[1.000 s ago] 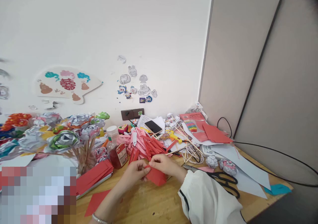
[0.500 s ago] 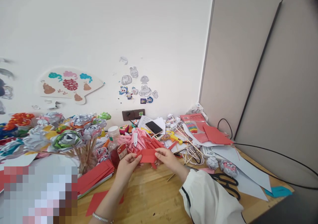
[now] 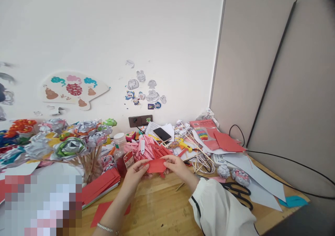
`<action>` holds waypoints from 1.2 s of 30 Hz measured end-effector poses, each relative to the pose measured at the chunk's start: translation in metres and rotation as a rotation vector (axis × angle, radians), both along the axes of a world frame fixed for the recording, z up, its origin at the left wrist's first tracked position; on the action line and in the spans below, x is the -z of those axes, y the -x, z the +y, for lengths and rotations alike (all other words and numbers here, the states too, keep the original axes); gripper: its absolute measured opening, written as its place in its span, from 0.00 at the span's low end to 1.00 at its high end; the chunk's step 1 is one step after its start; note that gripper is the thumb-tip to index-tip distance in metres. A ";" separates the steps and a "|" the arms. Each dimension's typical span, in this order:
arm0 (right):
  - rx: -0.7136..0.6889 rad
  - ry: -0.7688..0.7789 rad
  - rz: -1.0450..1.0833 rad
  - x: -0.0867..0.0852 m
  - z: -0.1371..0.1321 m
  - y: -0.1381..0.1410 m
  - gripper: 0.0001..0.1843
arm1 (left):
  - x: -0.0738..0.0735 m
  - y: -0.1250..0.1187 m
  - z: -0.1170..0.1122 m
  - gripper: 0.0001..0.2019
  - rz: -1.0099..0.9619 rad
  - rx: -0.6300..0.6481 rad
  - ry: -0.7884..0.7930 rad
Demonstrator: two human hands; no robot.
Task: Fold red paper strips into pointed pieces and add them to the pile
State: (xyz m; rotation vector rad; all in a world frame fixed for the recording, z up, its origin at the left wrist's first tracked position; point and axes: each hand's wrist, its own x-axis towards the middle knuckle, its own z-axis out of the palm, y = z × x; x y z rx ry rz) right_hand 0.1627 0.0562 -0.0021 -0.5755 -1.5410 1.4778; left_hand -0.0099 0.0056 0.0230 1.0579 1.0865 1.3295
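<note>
A small rectangle of red paper (image 3: 156, 166) is stretched between my two hands above the wooden table. My left hand (image 3: 137, 173) pinches its left end between thumb and fingers. At the right end, my right hand (image 3: 175, 167) grips it the same way. Right behind the paper lies a heap of pink and red paper strips (image 3: 149, 147). A clear jar with a white lid (image 3: 119, 155) stands to the left of it. Under my left forearm is a flat red sheet (image 3: 103, 212), partly hidden.
Paper flowers on sticks (image 3: 70, 147) and a stack of red paper (image 3: 101, 186) fill the left. Behind lie a phone (image 3: 162, 134) and a yellow glue gun (image 3: 184, 145). Black-handled scissors (image 3: 239, 193), bead strings (image 3: 202, 164) and crumpled paper balls (image 3: 223, 171) are on the right.
The red paper has tilted and come slightly lower, and its visible part looks shorter. My left hand has shifted a little; both hands keep their hold.
</note>
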 end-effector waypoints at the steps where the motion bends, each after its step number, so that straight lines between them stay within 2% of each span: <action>1: -0.005 -0.003 0.015 -0.001 -0.001 0.000 0.17 | -0.002 -0.001 -0.002 0.15 -0.016 -0.016 0.003; 5: 0.020 -0.014 0.066 -0.005 -0.005 0.001 0.13 | -0.008 -0.004 -0.009 0.12 -0.082 -0.039 -0.012; 10: 0.061 -0.035 0.061 -0.006 -0.007 0.001 0.09 | -0.010 -0.004 -0.009 0.10 -0.086 0.024 0.038; 17: 0.091 -0.142 -0.051 -0.002 -0.003 0.001 0.10 | -0.006 -0.006 -0.006 0.13 0.075 -0.006 0.111; 24: 0.131 -0.266 -0.183 -0.008 -0.010 -0.002 0.14 | -0.004 -0.008 -0.005 0.15 0.191 -0.004 0.076; 29: 0.163 -0.337 -0.356 -0.003 -0.010 0.002 0.13 | -0.001 -0.010 -0.005 0.14 0.307 0.022 0.021; 36: 0.195 -0.291 -0.384 0.007 -0.003 0.006 0.10 | 0.002 -0.011 -0.003 0.13 0.401 0.036 0.054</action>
